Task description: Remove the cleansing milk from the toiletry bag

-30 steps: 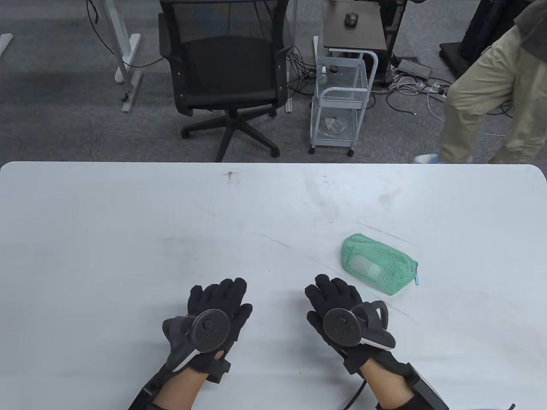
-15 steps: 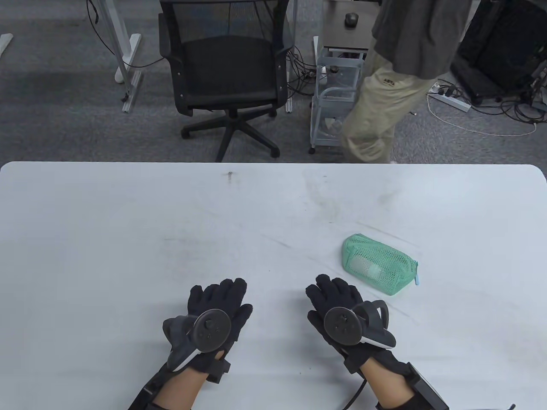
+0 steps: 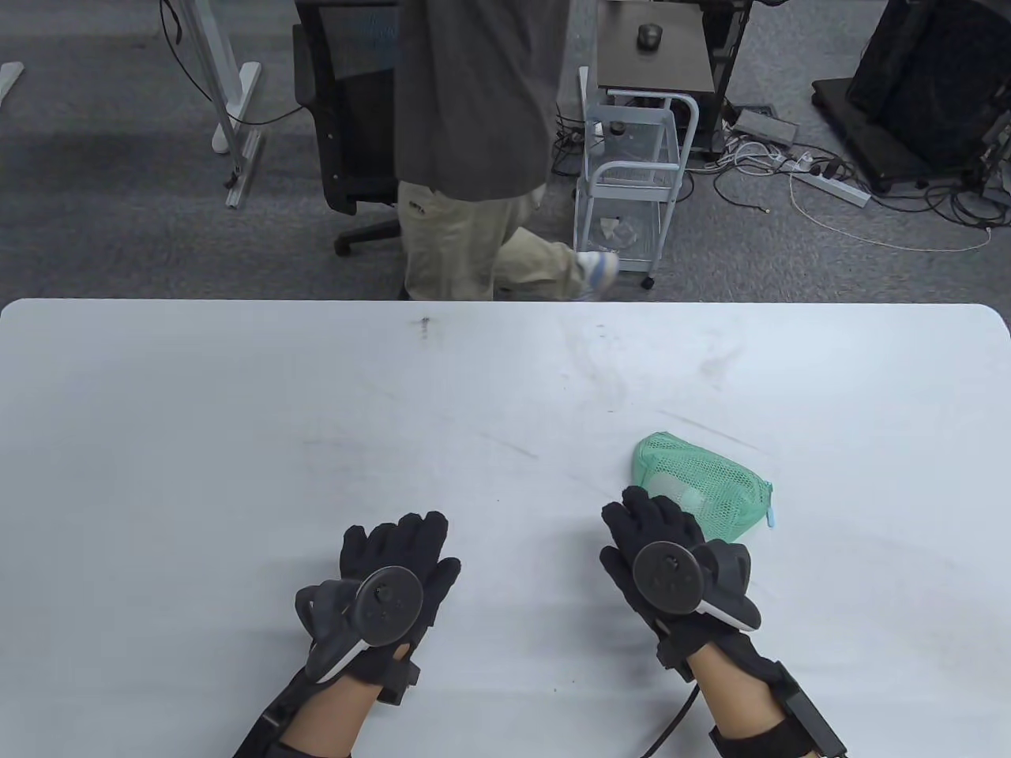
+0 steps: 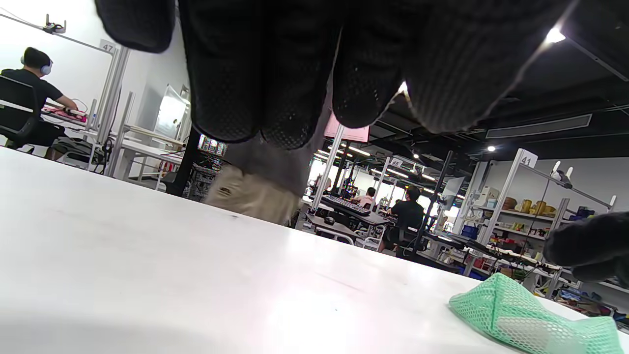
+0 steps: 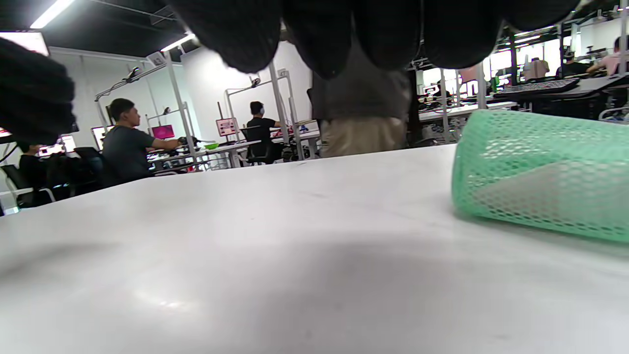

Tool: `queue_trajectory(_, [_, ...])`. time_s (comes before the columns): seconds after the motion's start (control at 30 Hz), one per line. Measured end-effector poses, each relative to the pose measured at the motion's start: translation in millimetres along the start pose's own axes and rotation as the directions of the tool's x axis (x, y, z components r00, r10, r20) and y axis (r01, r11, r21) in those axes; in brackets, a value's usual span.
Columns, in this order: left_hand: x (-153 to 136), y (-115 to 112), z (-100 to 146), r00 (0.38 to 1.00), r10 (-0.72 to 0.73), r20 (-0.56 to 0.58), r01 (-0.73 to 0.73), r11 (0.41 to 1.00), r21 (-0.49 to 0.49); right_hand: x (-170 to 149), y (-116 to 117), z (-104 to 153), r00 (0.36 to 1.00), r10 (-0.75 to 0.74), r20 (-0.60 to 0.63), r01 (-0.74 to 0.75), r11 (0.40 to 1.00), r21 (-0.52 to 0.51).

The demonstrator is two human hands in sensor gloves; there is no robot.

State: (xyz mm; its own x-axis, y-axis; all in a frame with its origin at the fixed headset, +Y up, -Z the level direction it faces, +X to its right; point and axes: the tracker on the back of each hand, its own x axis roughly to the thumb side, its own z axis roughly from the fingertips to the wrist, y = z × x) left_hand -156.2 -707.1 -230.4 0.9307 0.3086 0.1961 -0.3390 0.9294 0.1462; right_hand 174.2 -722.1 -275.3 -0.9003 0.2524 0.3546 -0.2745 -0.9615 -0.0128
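A green mesh toiletry bag (image 3: pixel 715 482) lies on its side on the white table (image 3: pixel 316 410), right of centre, with a blue zipper pull (image 3: pixel 772 517) at its right end. A pale tube, the cleansing milk (image 3: pixel 681 493), shows through the mesh. My right hand (image 3: pixel 644 521) is open with fingers stretched out, its fingertips at the bag's near left edge; I cannot tell if they touch it. In the right wrist view the bag (image 5: pixel 545 182) is close on the right. My left hand (image 3: pixel 403 545) lies open and empty at the front; the bag (image 4: pixel 530 319) shows at its far right.
A person (image 3: pixel 474 158) walks just beyond the table's far edge, in front of a black office chair (image 3: pixel 347 118). A white wire cart (image 3: pixel 632 166) stands on the floor behind, with cables to its right.
My right hand has moved forward and to the right, up to the bag's near left edge. My left hand has shifted slightly. The person behind the table has walked from right to left.
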Motion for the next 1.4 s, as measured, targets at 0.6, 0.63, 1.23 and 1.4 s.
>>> queue_trajectory(0.6, [-5.1,0.6,-1.8,1.000,-0.005,-0.024,0.005,1.000,-0.011,-94.7,-17.4,2.8,0.928,-0.046,-0.371,-0.002,0.992,-0.127])
queue_trajectory(0.63, [-5.2,0.6,-1.9,1.000,-0.006,-0.025,0.005,1.000,-0.012,-98.1,-16.5,3.0,0.921,-0.042,-0.386,-0.006,0.992,-0.123])
queue_trajectory(1.23, [-4.9,-1.9,-3.2,1.000,-0.015,-0.026,0.014,0.999,-0.037,-125.1,10.2,2.1,0.862,0.052,-0.505,-0.064,0.998,-0.006])
queue_trajectory(1.4, [-4.7,-2.5,-3.4,0.999,-0.017,-0.027,0.016,0.999,-0.040,-124.0,14.0,0.8,0.857,0.092,-0.507,-0.106,0.994,0.001])
